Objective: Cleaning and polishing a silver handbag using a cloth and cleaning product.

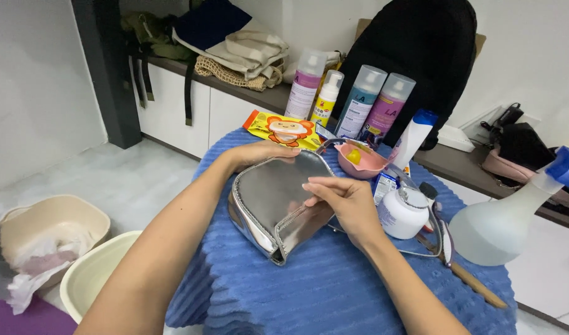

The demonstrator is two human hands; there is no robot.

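Silver metallic zip pouch (269,201), centred on the blue ribbed cloth (334,291).
Left hand (259,153) clasps the pouch's far edge at 12 o'clock; right hand (343,201) pinches its open flap at 3 o'clock. White round jar (402,214) stands just beside, at 3 o'clock.

Mirror-bright pouch on ribbed blue cloth

At centre frame the silver pouch (269,198) is glossy, metallic-looking and smooth, throwing back reflections; the blue cover (334,291) over the surface is soft, matt, corded cloth. At right, the spray bottle (501,226) is frosted, cloudy plastic, the white jar (401,214) smooth plastic. At lower left, two cream basins (89,273) look matt plastic.
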